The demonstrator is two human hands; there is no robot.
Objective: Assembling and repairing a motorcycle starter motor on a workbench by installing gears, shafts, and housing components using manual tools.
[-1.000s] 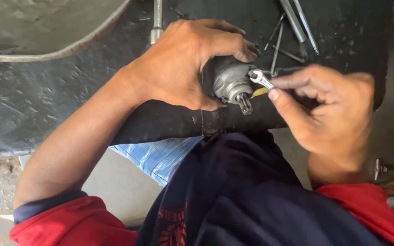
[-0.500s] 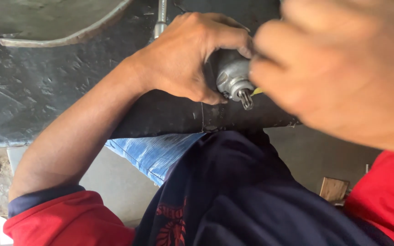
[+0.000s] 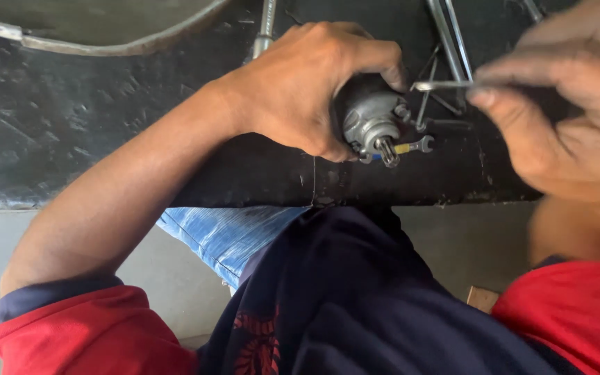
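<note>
Head view: left hand [image 3: 314, 87] is wrapped around a small grey motor [image 3: 373, 121], holding it on the black mat [image 3: 71, 118]. Right hand [image 3: 557, 118], blurred, pinches a thin metal tool [image 3: 442, 85] just above and right of the motor. A small wrench [image 3: 417, 146] lies just right of the motor.

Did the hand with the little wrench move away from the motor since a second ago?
Yes. The right hand moved right and slightly up, so the wrench is off the gray motor, which the left hand grips.

Black rubber mat [image 3: 71, 118] (wrenches [image 3: 446, 42] on it)
</note>
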